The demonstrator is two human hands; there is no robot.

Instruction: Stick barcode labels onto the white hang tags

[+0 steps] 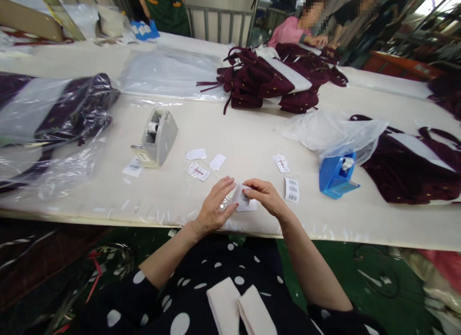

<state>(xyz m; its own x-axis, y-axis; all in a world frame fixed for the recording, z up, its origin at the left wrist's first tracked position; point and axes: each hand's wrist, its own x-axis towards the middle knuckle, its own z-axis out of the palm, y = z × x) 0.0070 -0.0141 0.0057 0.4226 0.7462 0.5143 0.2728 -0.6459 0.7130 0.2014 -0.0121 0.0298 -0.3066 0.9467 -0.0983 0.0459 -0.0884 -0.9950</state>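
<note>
The table [201, 121] is spread beneath all items, with maroon garments [252, 80] stacked at its far side. A grey tape dispenser [166, 140] is positioned to the left of the work area, and a blue tape dispenser [331, 179] to the right. The left hand [215, 205] is held at the card's left side, with fingers and thumb spread and no clasp seen; contact at the card edge cannot be confirmed. The right hand [265, 195] is reached in from the right, its fingertips laid over the card's upper right part; whether the card is pinched or only pressed cannot be told. A barcode label strip [291, 190] is located just beyond the right hand. The small white card [247, 206] is located near the table's front edge, between the two hands and directly under the right fingertips. Its long axis is obscured by the fingers.
</note>
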